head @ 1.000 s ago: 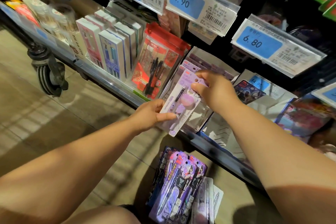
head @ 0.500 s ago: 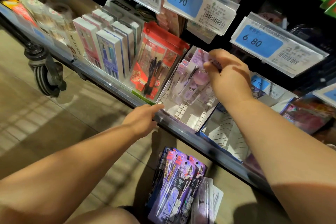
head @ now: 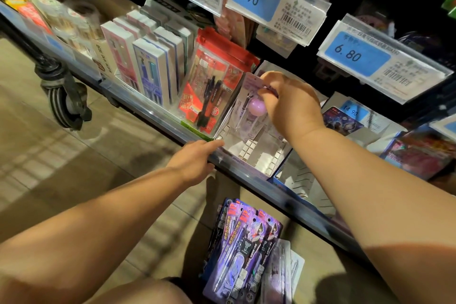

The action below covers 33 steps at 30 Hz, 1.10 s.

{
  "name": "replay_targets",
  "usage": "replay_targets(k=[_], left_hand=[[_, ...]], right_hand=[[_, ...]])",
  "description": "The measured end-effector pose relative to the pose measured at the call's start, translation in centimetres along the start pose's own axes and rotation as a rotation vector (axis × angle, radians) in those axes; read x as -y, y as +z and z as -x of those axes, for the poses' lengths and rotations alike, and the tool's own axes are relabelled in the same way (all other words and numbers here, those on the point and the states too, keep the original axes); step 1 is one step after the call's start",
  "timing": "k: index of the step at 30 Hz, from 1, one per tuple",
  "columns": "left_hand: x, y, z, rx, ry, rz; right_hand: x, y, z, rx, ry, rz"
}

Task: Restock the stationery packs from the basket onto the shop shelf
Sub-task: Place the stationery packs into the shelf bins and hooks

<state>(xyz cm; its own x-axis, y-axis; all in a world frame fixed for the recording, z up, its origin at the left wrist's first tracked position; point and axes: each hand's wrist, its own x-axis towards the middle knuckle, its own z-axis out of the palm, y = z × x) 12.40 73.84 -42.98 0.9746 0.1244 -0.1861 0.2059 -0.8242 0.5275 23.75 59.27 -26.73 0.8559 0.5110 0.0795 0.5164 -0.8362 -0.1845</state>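
**Lilac pen pack being set into its shelf bin**

The right hand (head: 293, 106) pinches the top card of a lilac pen pack (head: 248, 106). Thumb and fingers curl onto the card, so this grip is clenched on the pack. The pack stands almost upright at the left side of a white slotted bin (head: 256, 155) on the shelf (head: 153, 112), just beside the red pen packs (head: 212, 86). Its lower end reaches down toward the bin's slots; whether it touches the bin floor cannot be told.

The left hand (head: 195, 163) rests with straight fingers on the shelf's front rail. Its grip is released and it holds nothing.

The step in hand looks like placing: the pack is in the bin but not yet let go. The next move likely calls for seating the pack's foot in a slot and leaning it back so it does not tip forward. The pinch can then open without dragging the card along.

More stock waits. A stack of purple packs (head: 244, 249) lies low beneath the shelf edge, near the person's knee. The basket itself cannot be made out around them. Reaching for the next one would probably fall to the free left hand.
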Motion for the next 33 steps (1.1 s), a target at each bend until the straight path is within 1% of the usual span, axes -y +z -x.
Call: replay_targets(k=[4, 7, 15, 16, 19, 20, 26, 27, 31, 33], left_hand=[[0.1, 0.1, 0.0, -0.004, 0.012, -0.007], [0.2, 0.3, -0.1, -0.012, 0.018, 0.004], [-0.2, 0.1, -0.4, -0.001, -0.041, 0.178], [-0.3, 0.0, -0.3, 0.000, -0.047, 0.189], [-0.5, 0.0, -0.2, 0.009, -0.054, 0.194], [-0.6, -0.1, -0.1, 0.013, -0.056, 0.190], [-0.7, -0.2, 0.0, 0.013, -0.060, 0.184], [-0.7, -0.2, -0.1, 0.015, -0.059, 0.184], [-0.5, 0.1, -0.2, 0.017, -0.056, 0.204], [-0.3, 0.2, -0.2, 0.013, -0.054, 0.201]], right_hand=[[-0.3, 0.0, 0.3, -0.001, -0.013, -0.013], [-0.3, -0.1, 0.5, -0.034, 0.023, -0.088], [0.4, 0.0, -0.2, -0.031, -0.004, 0.090], [0.4, 0.0, -0.2, -0.032, 0.000, 0.082], [0.0, -0.2, -0.4, -0.022, 0.104, -0.095], [-0.1, 0.0, -0.5, -0.027, 0.113, -0.127], [-0.6, 0.9, -0.5, -0.086, 0.149, -0.156], [-0.6, 0.8, -0.5, -0.084, 0.150, -0.163], [-1.0, 1.2, -0.2, -0.047, 0.046, -0.108], [-1.0, 1.3, 0.0, -0.054, 0.045, -0.138]])
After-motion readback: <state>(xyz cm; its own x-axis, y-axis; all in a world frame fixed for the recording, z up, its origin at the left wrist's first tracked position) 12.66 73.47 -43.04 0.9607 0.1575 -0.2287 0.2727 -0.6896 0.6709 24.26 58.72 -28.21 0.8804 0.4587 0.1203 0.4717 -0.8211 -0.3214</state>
